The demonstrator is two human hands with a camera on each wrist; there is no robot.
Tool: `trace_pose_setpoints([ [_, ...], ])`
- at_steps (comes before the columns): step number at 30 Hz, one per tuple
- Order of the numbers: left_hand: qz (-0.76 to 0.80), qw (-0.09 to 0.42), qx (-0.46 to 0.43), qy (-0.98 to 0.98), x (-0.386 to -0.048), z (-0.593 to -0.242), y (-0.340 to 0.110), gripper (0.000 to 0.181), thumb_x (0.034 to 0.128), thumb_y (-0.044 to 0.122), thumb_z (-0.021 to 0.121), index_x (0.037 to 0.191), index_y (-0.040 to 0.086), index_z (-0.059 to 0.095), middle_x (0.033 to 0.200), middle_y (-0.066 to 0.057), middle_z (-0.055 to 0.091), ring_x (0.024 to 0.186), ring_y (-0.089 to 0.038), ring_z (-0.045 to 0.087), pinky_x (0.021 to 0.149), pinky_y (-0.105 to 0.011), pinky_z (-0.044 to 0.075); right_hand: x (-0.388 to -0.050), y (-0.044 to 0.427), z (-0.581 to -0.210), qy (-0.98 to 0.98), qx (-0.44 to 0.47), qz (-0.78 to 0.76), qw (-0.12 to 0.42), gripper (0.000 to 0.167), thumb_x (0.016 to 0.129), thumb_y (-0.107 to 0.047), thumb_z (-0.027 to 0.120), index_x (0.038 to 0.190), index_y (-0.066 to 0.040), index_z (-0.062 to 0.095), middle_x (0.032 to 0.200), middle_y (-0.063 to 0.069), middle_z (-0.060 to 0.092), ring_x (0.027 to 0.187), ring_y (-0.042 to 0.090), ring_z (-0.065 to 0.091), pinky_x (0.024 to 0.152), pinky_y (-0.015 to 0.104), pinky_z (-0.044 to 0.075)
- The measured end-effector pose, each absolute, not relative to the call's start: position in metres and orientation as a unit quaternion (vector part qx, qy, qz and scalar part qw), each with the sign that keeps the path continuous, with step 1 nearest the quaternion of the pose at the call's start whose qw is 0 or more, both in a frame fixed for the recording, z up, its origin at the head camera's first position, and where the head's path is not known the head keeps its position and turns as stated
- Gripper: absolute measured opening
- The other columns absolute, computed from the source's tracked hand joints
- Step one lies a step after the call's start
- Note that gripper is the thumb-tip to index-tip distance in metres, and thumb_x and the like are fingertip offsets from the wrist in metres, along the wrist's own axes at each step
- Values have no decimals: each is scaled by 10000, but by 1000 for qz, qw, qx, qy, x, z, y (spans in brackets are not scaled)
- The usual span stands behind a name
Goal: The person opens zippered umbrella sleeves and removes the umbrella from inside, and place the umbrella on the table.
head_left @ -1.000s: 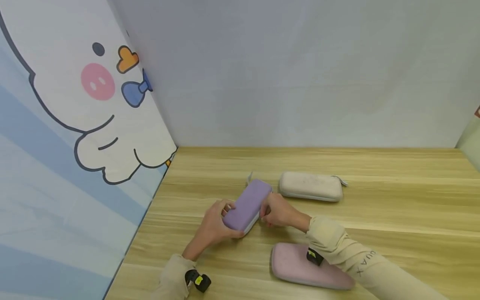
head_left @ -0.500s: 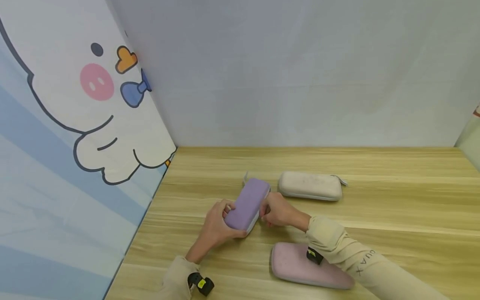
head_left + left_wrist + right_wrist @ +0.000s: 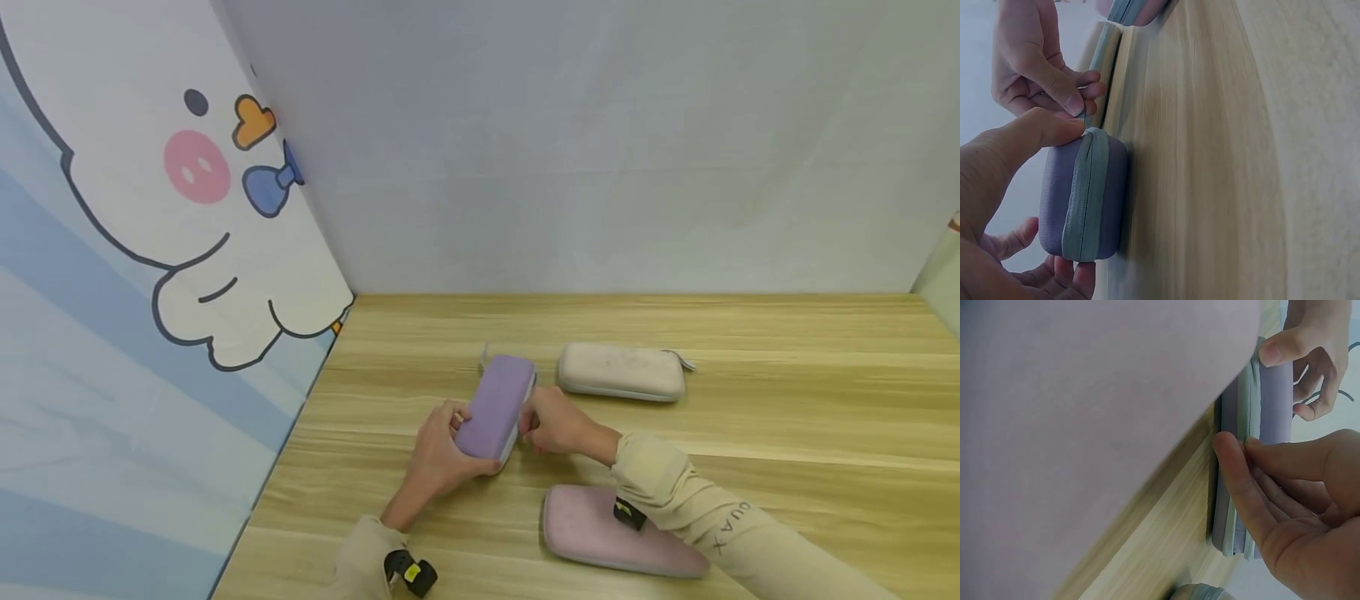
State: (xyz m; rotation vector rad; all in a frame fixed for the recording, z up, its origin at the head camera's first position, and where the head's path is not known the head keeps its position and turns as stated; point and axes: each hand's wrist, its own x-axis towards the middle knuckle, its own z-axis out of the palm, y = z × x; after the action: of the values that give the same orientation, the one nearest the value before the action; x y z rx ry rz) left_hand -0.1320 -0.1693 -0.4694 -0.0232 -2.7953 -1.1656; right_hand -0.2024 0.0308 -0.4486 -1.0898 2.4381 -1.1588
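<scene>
Left hand (image 3: pixel 441 446) grips the near end of the purple zippered case (image 3: pixel 497 407); right hand (image 3: pixel 561 422) pinches its zipper (image 3: pixel 1088 197); beige case (image 3: pixel 621 372) lies nearby on the desk (image 3: pixel 795 417)

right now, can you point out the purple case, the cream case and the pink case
Purple case (image 3: pixel 497 406): head view, middle of its top.
Cream case (image 3: pixel 619 369): head view, middle of its top.
Pink case (image 3: pixel 585 528): head view, wider end of its top.

Cream case (image 3: pixel 621 372) is blocking just beyond right hand (image 3: pixel 562 422); pink case (image 3: pixel 585 529) is obstructing below right sleeve (image 3: pixel 731 521). Printed panel (image 3: pixel 150 350) is walling off left side. Worktop (image 3: pixel 817 417) is leaving wide room at right, narrow gap between purple case (image 3: pixel 495 408) and cream case.
</scene>
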Motion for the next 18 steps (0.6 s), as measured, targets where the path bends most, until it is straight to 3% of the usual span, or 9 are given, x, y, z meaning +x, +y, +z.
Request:
trace_pose_setpoints([
  [9, -377, 65, -1, -924, -128, -469, -167, 677, 522, 349, 887, 1022, 107, 500, 894, -29, 491, 810, -174, 468, 691, -326, 421, -195, 28, -445, 833, -392, -377, 102, 131, 640, 142, 618, 638, 20, 668, 492, -26, 578, 425, -13, 487, 443, 169, 438],
  [18, -376, 77, 5, -924, -123, -468, -166, 668, 524, 368, 875, 1002, 109, 488, 888, -34, 475, 800, -172, 456, 677, -320, 412, -185, 24, -438, 821, -394, -390, 135, 139, 646, 156, 584, 627, 41, 659, 483, -25, 564, 426, -20, 458, 435, 156, 414],
])
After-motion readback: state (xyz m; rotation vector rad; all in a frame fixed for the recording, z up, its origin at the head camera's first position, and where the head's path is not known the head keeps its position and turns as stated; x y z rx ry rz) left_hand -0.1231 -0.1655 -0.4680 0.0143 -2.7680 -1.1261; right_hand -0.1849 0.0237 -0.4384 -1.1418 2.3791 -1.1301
